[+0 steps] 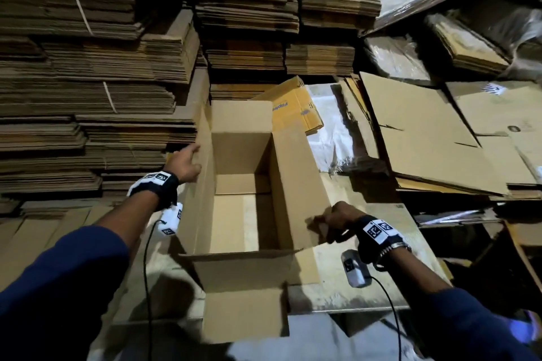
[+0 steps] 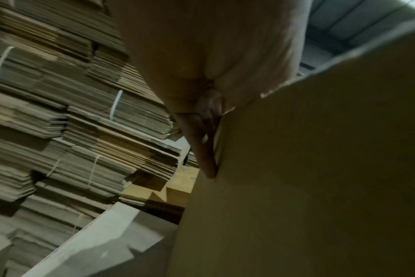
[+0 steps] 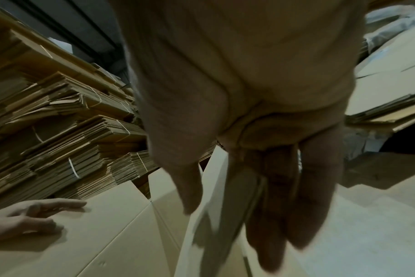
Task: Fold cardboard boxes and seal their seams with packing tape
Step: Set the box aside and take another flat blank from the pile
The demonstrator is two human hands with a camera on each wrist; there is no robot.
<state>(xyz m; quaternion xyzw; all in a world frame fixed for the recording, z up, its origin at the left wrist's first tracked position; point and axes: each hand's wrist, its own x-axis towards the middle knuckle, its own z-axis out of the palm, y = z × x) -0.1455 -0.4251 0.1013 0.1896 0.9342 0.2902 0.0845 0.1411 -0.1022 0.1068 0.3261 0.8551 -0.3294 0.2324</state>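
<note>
Right hand (image 1: pixel 337 218): the grip pinches the edge of the right-side long flap (image 1: pixel 296 184) of the cardboard box (image 1: pixel 243 184), with the thumb on one face and the fingers (image 3: pixel 296 206) on the other, as the right wrist view shows. The flap stands raised and leans outward to the right.

Left hand (image 1: pixel 184 164): the grip is spread, with straight fingers laid flat against the outer face of the left-side long flap (image 1: pixel 202 161). The left wrist view shows the fingers (image 2: pixel 201 146) lying along the cardboard panel; nothing is pinched.

The cardboard box stands open-topped on the desk (image 1: pixel 366 287), between the two hands. The bottom flaps inside are folded down. The far short flap (image 1: pixel 240 116) stands upright. The near short flap (image 1: pixel 243 299) hangs outward over the front edge of the desk.

Behind and to the left of the box are tall stacks of flattened cardboard (image 1: pixel 88 67), several bound with white strapping. Loose flattened sheets (image 1: pixel 425 132) lie to the right. A yellow printed carton (image 1: pixel 293 108) lies just behind the box.
</note>
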